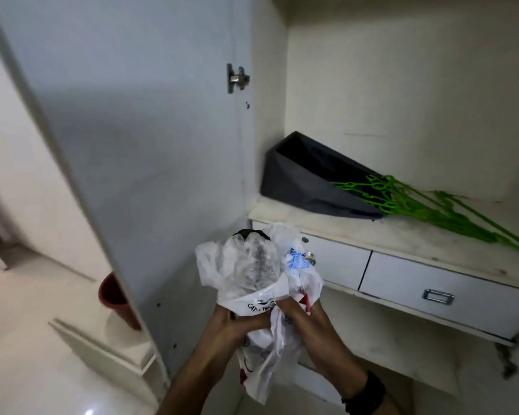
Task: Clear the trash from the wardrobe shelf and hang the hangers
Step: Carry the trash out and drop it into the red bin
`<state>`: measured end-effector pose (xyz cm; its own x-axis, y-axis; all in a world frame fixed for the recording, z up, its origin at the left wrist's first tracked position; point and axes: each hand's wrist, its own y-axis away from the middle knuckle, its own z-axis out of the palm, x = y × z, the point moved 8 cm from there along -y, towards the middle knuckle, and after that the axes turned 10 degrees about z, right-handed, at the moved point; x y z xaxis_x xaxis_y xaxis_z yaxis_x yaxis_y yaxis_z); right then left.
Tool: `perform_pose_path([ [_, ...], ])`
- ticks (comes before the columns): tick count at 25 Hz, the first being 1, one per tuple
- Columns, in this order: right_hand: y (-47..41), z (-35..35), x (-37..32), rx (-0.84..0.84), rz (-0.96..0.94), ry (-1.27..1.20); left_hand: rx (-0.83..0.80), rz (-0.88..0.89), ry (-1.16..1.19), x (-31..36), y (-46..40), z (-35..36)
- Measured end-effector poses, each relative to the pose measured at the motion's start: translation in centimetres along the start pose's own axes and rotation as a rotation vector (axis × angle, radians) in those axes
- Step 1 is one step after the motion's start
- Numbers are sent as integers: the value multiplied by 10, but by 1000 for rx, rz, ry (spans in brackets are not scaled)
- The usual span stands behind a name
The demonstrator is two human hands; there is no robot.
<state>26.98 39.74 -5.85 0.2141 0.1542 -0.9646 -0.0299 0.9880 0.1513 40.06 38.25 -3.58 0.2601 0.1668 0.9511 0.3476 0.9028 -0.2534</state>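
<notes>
Both my hands hold a bundle of trash in front of the wardrobe, below the shelf. The bundle is a crumpled white plastic bag (282,298) wrapped around a clear plastic bottle (256,262) with a dark cap. My left hand (237,322) grips it from the left and my right hand (304,320) grips it from the right. A bunch of green hangers (426,205) lies flat on the wardrobe shelf (372,235) at the right, its far ends resting on a collapsed dark grey fabric box (309,178).
The wardrobe door (132,145) stands open at my left, with a metal hinge near its top. Two white drawers (450,292) sit under the shelf. A red-brown bucket (111,295) stands on the floor behind the door.
</notes>
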Motion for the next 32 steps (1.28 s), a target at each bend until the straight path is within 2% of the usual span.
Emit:
perform_pose_path([
  [9,52,120,57,-161,113,93,182,-129,-61,7,134,-101],
  [12,56,144,73,-166,130,74,247,-143,-61,10,165,-120],
  [15,62,181,91,-311,125,51,310,-145,-19,12,191,-146],
  [18,59,212,103,-350,135,41,353,-144,-7,12,209,-179],
  [25,-3,300,143,-366,191,145,436,-55,41,14,196,-284],
  [29,-50,361,155,-351,225,145,375,-56,16,15,168,-362],
  [32,-85,393,164,-276,255,167,358,-96,25,6,147,-413],
])
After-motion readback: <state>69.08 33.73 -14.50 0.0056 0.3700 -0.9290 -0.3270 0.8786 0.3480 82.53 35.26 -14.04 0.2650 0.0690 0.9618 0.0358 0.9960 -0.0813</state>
